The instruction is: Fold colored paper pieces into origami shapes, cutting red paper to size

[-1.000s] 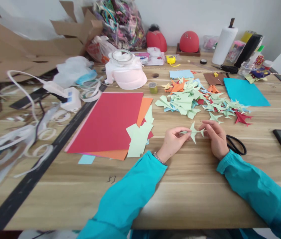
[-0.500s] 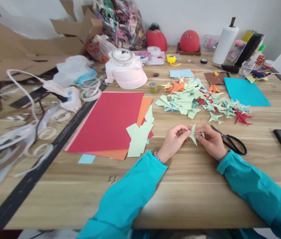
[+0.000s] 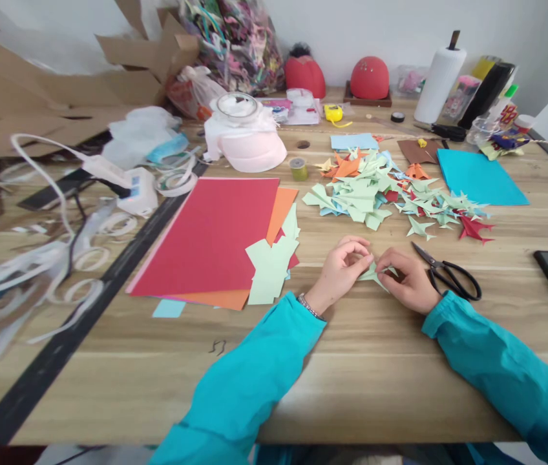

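Green paper figure [image 3: 369, 274], per head view, has moved lower since the earlier frame, left of the scissors [image 3: 437, 263]. Right hand [image 3: 410, 281], fingers nearly closed, pinches it; left hand [image 3: 340, 269], loosely curled, is beside it, hold not determinable.

I have 2 arms reaching inward, the left forearm [image 3: 249, 374] slanting up from the bottom edge, the right forearm [image 3: 501, 361] from the lower right. My left hand [image 3: 340, 268] curls its fingers above the thumb. My right hand [image 3: 410, 284] bunches thumb and bent fingers, tips just beside the left's; contact I cannot confirm.
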